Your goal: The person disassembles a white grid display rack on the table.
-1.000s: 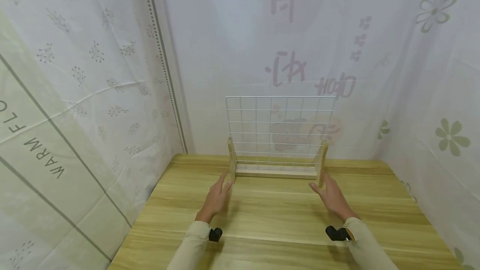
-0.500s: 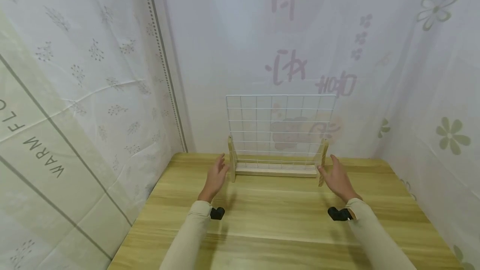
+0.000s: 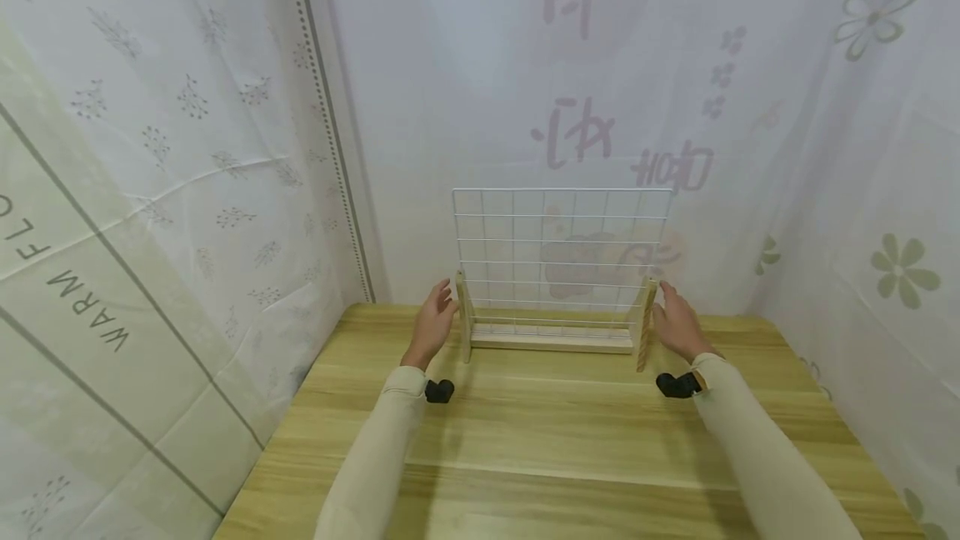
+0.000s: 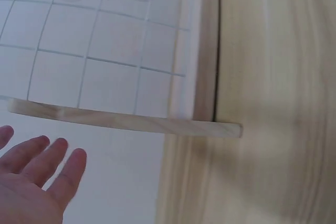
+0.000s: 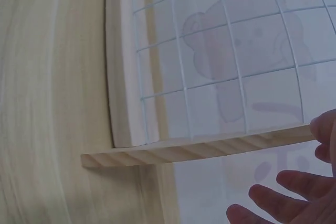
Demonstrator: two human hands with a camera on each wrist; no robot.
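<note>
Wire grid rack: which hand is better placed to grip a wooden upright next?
Probably the right hand: its wrist view shows a fingertip overlapping the right wooden upright. In the left wrist view, the left hand appears apart from the left wooden upright.

Printed curtains (image 3: 435, 82) wall in this booth's table (image 3: 555, 440).

Perhaps 3 patterned curtains (image 3: 465, 90) border the table (image 3: 555, 448).

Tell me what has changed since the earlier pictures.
The left hand and right hand moved forward and up alongside the wooden side posts, from their lower ends toward their tops. Whether either hand had gripped the posts is unclear. The wire grid stayed put.
</note>
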